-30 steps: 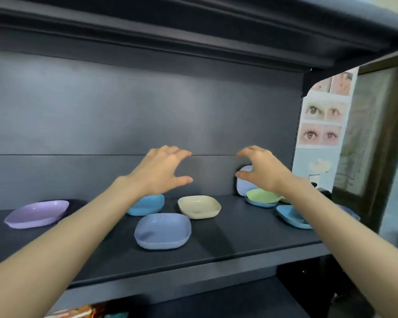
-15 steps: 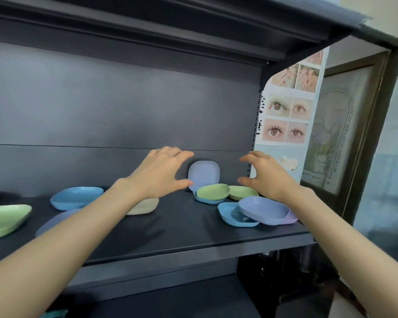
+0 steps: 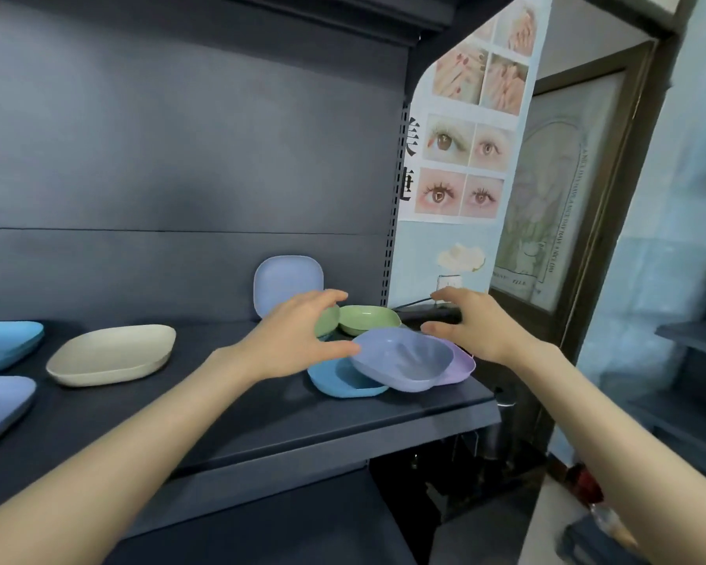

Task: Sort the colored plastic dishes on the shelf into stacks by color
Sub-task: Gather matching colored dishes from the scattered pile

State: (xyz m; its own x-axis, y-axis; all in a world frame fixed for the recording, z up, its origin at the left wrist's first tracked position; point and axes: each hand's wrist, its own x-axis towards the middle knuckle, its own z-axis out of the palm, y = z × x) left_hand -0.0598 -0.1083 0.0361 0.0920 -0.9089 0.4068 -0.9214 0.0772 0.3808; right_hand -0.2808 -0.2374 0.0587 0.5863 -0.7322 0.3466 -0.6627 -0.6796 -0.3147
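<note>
The left hand [image 3: 298,336] and the right hand [image 3: 475,330] are held apart above the right end of the shelf [image 3: 261,426], each with fingers spread and lightly curved, nothing gripped. The left thumb is seen at the rim of a tilted periwinkle dish [image 3: 404,360]; contact cannot be told. This dish is propped on a blue dish [image 3: 343,383] and a lilac dish [image 3: 463,362]. Just behind, a green dish [image 3: 369,318] is set beside a second green dish [image 3: 327,323], which is partly hidden by the left hand. An upright periwinkle dish [image 3: 288,285] is leaned against the back wall. A beige dish [image 3: 111,352] is laid well to the left.
</note>
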